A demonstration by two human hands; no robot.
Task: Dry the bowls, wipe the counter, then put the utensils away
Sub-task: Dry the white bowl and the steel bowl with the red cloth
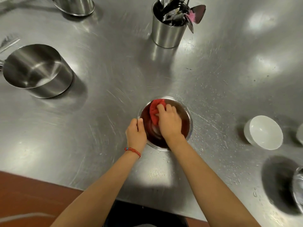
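Note:
A small steel bowl [186, 112] stands on the steel counter [114, 79], near its front edge. My left hand [135, 133] grips the bowl's left rim. Inside the bowl, my right hand [169, 122] presses a red cloth [155, 110] against the bottom. A white bowl [264, 132] rests tilted on the counter to the right. At the back, a steel canister [165, 34] holds several utensils [178, 12]. Water drops speckle the counter around and to the right of the steel bowl.
A large steel pot [37, 71] stands at the left and another steel vessel [75, 5] at the back left. Part of a shiny steel bowl [298, 189] shows at the right edge. The counter's front edge runs diagonally above a red-brown floor [32, 197].

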